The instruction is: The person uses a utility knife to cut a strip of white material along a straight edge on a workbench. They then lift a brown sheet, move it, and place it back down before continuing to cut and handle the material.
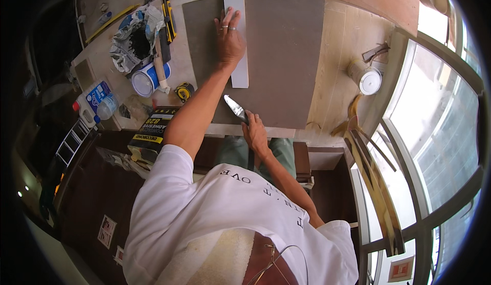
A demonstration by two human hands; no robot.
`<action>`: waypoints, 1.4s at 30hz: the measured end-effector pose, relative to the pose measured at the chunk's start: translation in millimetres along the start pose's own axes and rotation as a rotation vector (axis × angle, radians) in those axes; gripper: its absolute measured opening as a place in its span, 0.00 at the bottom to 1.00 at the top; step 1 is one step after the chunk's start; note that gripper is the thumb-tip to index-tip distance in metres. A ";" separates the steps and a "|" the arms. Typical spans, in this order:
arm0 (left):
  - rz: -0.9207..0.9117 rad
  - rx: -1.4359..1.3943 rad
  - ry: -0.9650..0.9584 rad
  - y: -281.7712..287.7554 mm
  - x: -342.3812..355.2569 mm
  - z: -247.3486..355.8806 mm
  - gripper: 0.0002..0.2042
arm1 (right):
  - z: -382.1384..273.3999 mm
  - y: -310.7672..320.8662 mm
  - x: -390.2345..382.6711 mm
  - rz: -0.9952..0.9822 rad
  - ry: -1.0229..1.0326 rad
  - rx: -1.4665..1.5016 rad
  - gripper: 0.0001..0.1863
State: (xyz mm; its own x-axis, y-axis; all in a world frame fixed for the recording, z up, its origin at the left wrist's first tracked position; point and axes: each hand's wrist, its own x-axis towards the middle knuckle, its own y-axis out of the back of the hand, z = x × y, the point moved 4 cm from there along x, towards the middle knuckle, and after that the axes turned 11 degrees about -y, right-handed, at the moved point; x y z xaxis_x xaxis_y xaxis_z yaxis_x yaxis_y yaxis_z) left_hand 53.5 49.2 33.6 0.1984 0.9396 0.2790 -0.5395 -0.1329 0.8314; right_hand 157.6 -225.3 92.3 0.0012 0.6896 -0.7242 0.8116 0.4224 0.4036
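Note:
A large grey-brown board lies on the work surface with a narrow white strip laid lengthwise on it near its upper middle. My left hand rests on the strip, fingers extended and somewhat apart across its face. Below the strip, near the board's lower edge, my right hand grips the dark handle of a silver-bladed knife, its blade angled up and left, apart from the strip.
Crumpled lined container, paint can, tape measure, plastic bottles and black-yellow tin crowd the left. Another can and curled offcuts sit right. Long strips lean by the window.

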 end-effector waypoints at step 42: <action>-0.013 0.024 0.052 7.1 0.2 1.7 0.27 | 8.3 214.8 154.8 0.568 0.000 0.290 0.23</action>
State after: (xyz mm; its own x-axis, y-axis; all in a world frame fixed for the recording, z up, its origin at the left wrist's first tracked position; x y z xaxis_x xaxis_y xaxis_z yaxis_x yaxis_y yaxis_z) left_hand 51.1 47.9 40.4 0.1619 0.9564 0.2432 -0.5174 -0.1276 0.8462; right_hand 337.0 -32.7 62.2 0.4774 0.7596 -0.4417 0.8098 -0.1851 0.5568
